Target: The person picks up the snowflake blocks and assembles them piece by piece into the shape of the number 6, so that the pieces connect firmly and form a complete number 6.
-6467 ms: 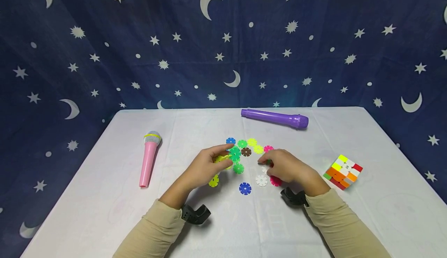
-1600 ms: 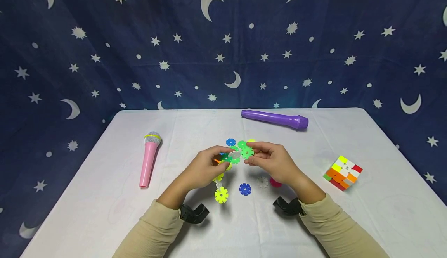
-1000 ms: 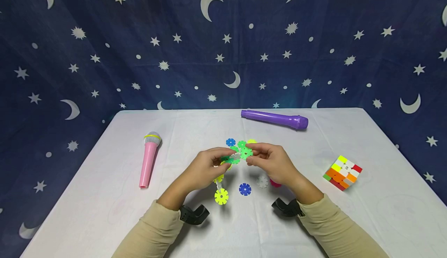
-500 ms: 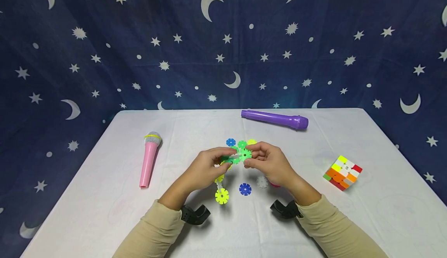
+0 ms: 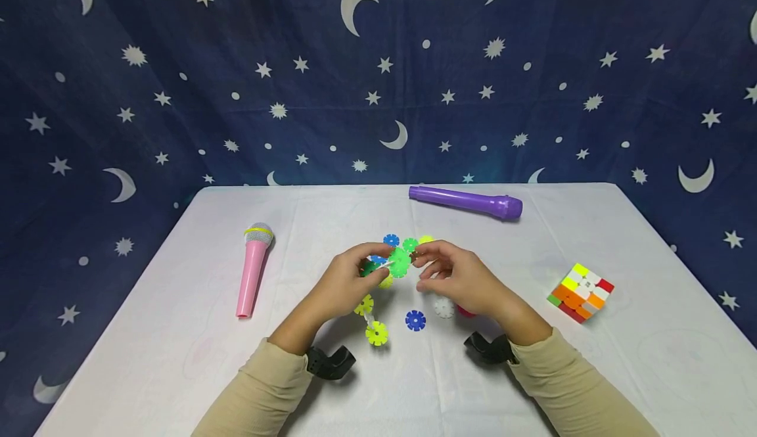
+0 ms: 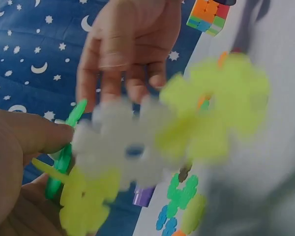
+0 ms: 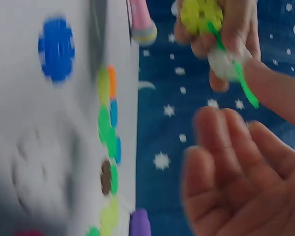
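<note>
A chain of interlocking notched plastic discs hangs from my left hand (image 5: 349, 282), which pinches it between thumb and fingers. At the chain's lower end a yellow disc (image 5: 376, 334) dangles above the table. In the right wrist view a white disc (image 7: 226, 65) sits by the left fingers, with a thin-looking green disc (image 7: 248, 88) slotted to it edge-on. Another green disc (image 6: 63, 157) shows beside the left thumb in the left wrist view. Just to the right is my right hand (image 5: 467, 276), its fingers parted and slightly bent, holding nothing.
Loose discs lie around the hands: a dark blue disc (image 5: 415, 321), a white one and a partly hidden pink one. More discs lie behind. A pink microphone (image 5: 251, 273) is at left, a purple microphone (image 5: 467, 202) at the back, a puzzle cube (image 5: 582, 290) at right.
My right hand, which pinched a green disc against the chain, has let it go and spread its fingers. The green disc stays on the chain, and my left hand has shifted slightly left.
</note>
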A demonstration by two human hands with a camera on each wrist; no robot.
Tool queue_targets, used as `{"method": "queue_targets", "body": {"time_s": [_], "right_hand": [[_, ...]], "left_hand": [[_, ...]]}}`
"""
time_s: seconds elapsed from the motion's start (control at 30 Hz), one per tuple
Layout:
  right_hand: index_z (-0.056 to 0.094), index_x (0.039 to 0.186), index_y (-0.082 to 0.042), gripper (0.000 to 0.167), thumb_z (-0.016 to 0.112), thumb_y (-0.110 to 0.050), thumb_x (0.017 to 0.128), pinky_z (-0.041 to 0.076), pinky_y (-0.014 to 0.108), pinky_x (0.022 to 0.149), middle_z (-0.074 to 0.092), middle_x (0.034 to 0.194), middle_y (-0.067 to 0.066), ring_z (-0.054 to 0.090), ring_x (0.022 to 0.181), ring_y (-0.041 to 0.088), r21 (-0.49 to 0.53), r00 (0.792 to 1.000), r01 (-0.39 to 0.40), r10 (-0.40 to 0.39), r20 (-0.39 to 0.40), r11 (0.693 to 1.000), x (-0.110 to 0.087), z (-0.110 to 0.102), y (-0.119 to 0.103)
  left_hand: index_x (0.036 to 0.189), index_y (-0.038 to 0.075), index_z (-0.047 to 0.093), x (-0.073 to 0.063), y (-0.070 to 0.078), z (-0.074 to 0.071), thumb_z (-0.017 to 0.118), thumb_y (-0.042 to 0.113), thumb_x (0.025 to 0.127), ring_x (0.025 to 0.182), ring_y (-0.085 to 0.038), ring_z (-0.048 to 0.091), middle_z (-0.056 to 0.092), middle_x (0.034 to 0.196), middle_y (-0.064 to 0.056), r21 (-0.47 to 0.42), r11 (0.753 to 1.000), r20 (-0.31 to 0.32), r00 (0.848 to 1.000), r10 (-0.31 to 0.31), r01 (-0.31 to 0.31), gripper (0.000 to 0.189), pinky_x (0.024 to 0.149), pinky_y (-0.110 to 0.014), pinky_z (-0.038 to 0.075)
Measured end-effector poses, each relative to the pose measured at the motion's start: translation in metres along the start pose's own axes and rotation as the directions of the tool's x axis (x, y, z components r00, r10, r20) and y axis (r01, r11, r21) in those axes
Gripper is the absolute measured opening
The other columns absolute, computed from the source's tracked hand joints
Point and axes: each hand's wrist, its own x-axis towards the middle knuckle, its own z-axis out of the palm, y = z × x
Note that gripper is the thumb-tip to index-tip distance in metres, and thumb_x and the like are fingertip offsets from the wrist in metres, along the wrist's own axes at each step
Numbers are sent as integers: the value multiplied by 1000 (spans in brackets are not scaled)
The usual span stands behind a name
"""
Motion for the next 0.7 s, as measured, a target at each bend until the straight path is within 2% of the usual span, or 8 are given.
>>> {"method": "queue_targets", "body": {"time_s": [0.07,0.13,0.27,0.37,0.47,0.57,0.7], "right_hand": [[60,128,1,47,79,-6,86,54,39,88,67,119,16,67,98,23,-107,999,-10,15,46,994,0,-6,2],[61,128,-1,47,79,-9,85,52,44,90,67,120,12,65,102,25,-194,992,-41,63,106,980,0,-11,5],[62,126,-3,50,83,-12,81,49,47,94,67,115,3,62,105,25,-312,957,-106,182,226,944,-1,-18,10],[62,125,-2,53,85,-9,77,46,46,99,65,117,3,59,109,25,-371,933,-98,215,289,924,-2,-18,14],[62,126,-3,56,85,-8,76,40,49,106,62,123,4,55,118,27,-431,925,-81,229,303,899,-4,-15,16],[62,126,-3,54,83,-5,77,38,50,108,60,125,6,51,123,30,-471,931,-62,222,292,880,-4,-12,17],[64,122,-3,45,79,-2,79,42,49,104,61,117,4,54,114,28,-491,943,-51,203,262,869,-3,-8,19]], "left_hand": [[135,12,62,0,-1,-1,67,11,96,101,-21,62,66,125,-4,8,1000,-6,1000,-14,14,39,86,-37,52],[139,14,60,1,-2,-2,65,11,96,102,-21,63,66,125,-5,10,1000,-1,1000,-20,20,42,86,-37,51],[141,17,59,0,-2,-4,63,11,97,96,-19,65,67,120,-8,4,999,5,999,-45,45,45,80,-35,53],[141,17,59,0,-2,-4,62,11,97,85,-15,66,68,118,-9,-13,998,8,998,-68,69,45,73,-33,53],[141,17,59,0,-2,-5,62,12,97,81,-13,65,68,117,-9,-19,996,14,996,-83,83,44,71,-32,54],[141,17,59,0,-2,-4,63,13,97,82,-15,63,68,118,-9,-14,996,22,996,-89,89,44,71,-31,54],[141,17,59,0,-2,-4,65,14,97,84,-14,64,66,120,-10,-29,995,42,994,-98,100,44,72,-30,54]]}}
